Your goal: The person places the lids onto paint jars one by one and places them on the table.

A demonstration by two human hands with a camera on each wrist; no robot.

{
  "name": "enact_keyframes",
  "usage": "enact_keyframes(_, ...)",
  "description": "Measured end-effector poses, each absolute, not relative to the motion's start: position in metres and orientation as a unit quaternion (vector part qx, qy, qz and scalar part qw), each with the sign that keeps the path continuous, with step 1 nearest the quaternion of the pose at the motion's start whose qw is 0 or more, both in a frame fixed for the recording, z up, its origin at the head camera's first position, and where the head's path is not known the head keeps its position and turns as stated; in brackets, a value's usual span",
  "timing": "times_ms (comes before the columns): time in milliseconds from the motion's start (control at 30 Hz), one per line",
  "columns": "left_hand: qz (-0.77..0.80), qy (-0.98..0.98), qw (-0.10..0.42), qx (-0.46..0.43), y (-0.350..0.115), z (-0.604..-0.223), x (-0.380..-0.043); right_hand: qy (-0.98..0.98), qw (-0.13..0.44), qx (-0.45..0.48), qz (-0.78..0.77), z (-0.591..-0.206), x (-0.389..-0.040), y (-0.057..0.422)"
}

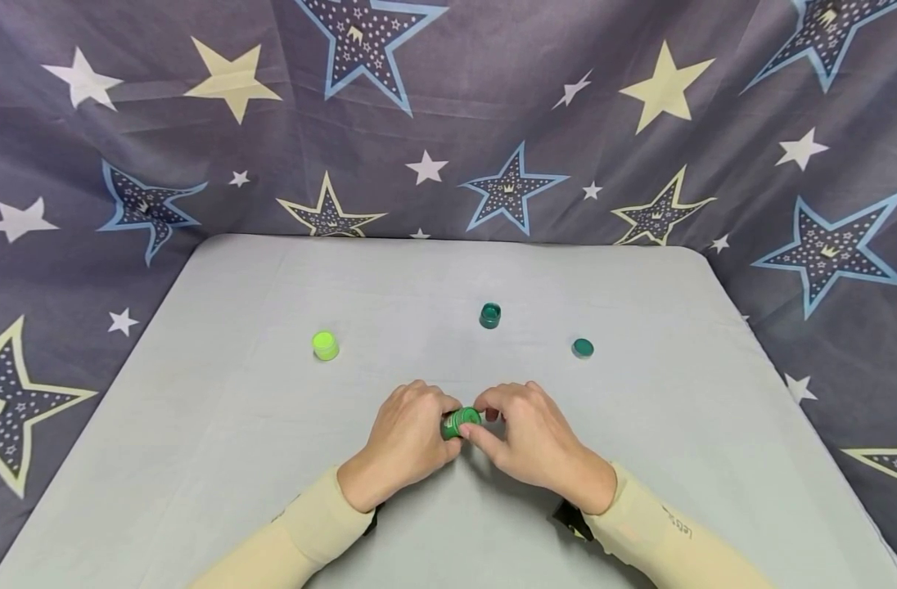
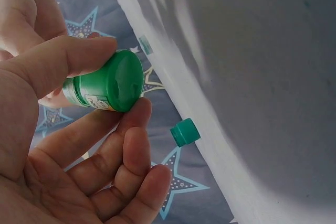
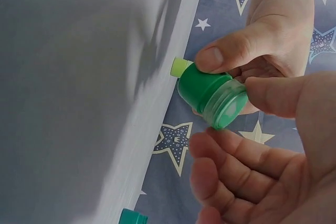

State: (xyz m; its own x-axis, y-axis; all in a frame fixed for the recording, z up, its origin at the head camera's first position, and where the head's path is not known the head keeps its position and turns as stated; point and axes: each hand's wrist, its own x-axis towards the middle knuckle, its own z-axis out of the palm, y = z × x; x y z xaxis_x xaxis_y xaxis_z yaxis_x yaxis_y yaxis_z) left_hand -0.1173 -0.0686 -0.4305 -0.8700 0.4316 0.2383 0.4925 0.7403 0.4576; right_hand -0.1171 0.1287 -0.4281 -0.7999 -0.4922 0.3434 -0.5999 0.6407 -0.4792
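A small green paint jar (image 1: 452, 424) is held just above the table between both hands, tilted on its side. My left hand (image 1: 410, 429) grips its body, the thumb on one side and fingertips on the other, as the left wrist view shows. Against the jar's clear-rimmed lid (image 3: 227, 109), my right hand (image 1: 525, 433) pinches with thumb and index finger. The other right fingers stay loosely curled, away from the jar. In the left wrist view the jar's green base (image 2: 128, 80) and part of a label are visible.
A lime-green jar (image 1: 326, 345) stands on the grey-covered table (image 1: 220, 393) at the left. Farther back is an open-topped teal jar (image 1: 490, 316), with a flat teal lid (image 1: 583, 348) to its right. A star-patterned cloth (image 1: 448, 123) hangs behind the table.
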Motion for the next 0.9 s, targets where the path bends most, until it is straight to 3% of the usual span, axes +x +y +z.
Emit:
enact_keyframes(533, -0.262, -0.930, 0.061, -0.251, -0.0681, -0.4309, -0.1161, -0.906, 0.112, 0.294, 0.284, -0.4299, -0.1190, 0.1305)
enact_keyframes(900, -0.264, -0.929, 0.068, -0.249, -0.0686, -0.4296, -0.1159, -0.880, 0.077, 0.338, 0.326, -0.4246, -0.1164, 0.1316)
